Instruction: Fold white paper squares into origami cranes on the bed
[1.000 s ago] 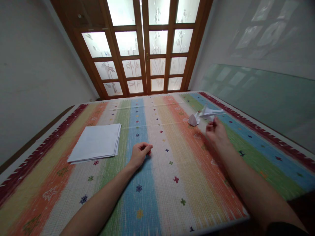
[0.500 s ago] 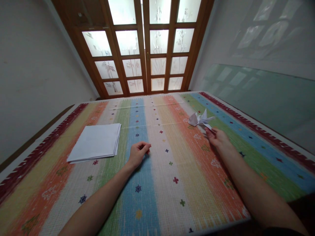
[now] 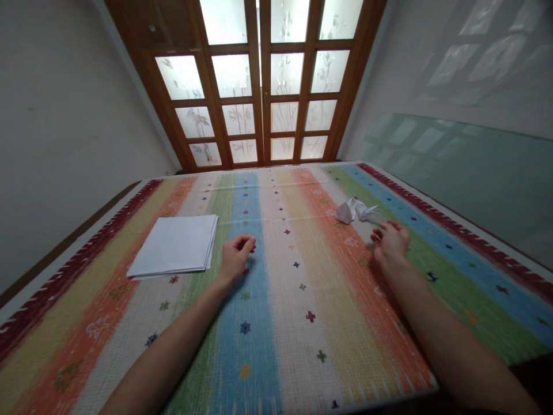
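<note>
Folded white paper cranes lie close together on the right side of the table, their wings overlapping so that I cannot count them surely. Just nearer to me, my right hand is beside them with its fingers loosely apart and nothing held. My left hand hovers over or rests on the blue stripe, fingers curled in and thumb against them, with nothing seen inside. To its left lies a stack of white square paper, apart from the hand.
A striped, patterned tablecloth covers the table. Wooden doors with frosted panes stand beyond the far edge. A pale green glass panel leans along the right wall.
My right hand has let go of the paper crane and drawn slightly to the right, fingers loosening. My left hand has shifted a little left. The view has turned slightly.
</note>
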Action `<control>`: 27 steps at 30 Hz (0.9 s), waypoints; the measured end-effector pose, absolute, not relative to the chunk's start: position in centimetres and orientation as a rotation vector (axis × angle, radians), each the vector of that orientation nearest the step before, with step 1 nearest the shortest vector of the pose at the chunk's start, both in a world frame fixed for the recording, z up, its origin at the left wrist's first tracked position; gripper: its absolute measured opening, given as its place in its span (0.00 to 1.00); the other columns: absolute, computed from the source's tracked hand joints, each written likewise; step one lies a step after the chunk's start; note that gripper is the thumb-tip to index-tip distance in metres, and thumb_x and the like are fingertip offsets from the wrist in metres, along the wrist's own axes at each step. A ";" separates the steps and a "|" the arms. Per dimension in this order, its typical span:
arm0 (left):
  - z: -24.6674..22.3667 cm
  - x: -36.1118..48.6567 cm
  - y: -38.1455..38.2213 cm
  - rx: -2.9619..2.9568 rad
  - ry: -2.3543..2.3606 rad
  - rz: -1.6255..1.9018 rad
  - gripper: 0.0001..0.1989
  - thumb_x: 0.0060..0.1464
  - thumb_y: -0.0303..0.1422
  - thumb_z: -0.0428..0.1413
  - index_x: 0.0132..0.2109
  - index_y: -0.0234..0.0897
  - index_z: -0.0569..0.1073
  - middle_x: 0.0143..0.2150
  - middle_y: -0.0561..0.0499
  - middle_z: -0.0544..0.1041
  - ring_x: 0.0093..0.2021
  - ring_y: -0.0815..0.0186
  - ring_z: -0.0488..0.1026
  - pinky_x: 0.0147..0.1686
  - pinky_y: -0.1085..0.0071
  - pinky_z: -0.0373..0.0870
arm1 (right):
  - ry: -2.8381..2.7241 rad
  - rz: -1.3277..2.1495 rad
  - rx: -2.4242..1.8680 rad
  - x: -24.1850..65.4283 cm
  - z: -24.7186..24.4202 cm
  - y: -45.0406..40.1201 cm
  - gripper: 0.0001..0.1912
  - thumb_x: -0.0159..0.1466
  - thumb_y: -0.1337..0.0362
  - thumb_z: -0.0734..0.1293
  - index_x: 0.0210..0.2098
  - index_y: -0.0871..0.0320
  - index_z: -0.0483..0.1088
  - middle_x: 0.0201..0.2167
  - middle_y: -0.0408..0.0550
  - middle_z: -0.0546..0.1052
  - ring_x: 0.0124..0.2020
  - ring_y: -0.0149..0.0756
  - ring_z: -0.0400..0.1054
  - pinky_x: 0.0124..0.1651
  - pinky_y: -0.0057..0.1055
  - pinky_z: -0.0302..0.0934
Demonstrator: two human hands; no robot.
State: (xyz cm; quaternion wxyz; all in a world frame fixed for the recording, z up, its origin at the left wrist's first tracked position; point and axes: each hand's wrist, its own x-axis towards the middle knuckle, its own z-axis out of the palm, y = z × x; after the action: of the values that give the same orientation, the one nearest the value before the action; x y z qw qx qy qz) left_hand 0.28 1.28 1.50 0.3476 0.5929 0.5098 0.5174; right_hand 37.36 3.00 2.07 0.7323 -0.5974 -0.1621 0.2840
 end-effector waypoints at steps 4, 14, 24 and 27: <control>2.2 -1.5 2.8 1.779 1.631 1.288 0.16 0.53 0.41 0.53 0.42 0.33 0.75 0.36 0.44 0.78 0.35 0.61 0.75 0.37 0.66 0.70 | -0.359 0.592 -1.323 34.4 2.6 2.4 0.13 0.49 0.73 0.65 0.33 0.55 0.60 0.27 0.35 0.66 0.19 0.22 0.60 0.18 0.19 0.53; 2.6 -8.3 4.0 1.835 2.590 0.178 0.37 0.55 0.54 0.46 0.59 0.28 0.65 0.60 0.28 0.64 0.58 0.36 0.61 0.51 0.43 0.60 | -1.191 0.579 -1.401 29.5 -0.3 1.4 0.10 0.51 0.62 0.67 0.34 0.55 0.68 0.31 0.45 0.71 0.28 0.33 0.65 0.31 0.31 0.62; 3.1 -9.2 4.1 1.986 2.472 -0.034 0.27 0.60 0.45 0.40 0.51 0.29 0.73 0.51 0.33 0.74 0.52 0.45 0.69 0.45 0.55 0.67 | -1.668 0.586 -1.391 28.4 -1.1 1.5 0.10 0.56 0.58 0.64 0.36 0.56 0.69 0.33 0.47 0.71 0.29 0.35 0.65 0.38 0.37 0.64; 3.5 -9.6 4.2 2.002 2.396 -0.073 0.27 0.60 0.48 0.41 0.53 0.35 0.72 0.52 0.36 0.74 0.51 0.46 0.70 0.43 0.55 0.68 | -1.695 0.591 -1.388 28.5 -1.2 1.8 0.11 0.56 0.58 0.64 0.36 0.57 0.69 0.32 0.47 0.71 0.29 0.35 0.65 0.38 0.37 0.64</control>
State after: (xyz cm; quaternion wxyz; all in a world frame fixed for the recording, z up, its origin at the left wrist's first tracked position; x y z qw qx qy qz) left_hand -9.64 4.23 3.53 0.0090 0.6410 0.7672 -0.0234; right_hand 28.53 1.82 -1.23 0.4225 -0.5544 -0.6771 0.2361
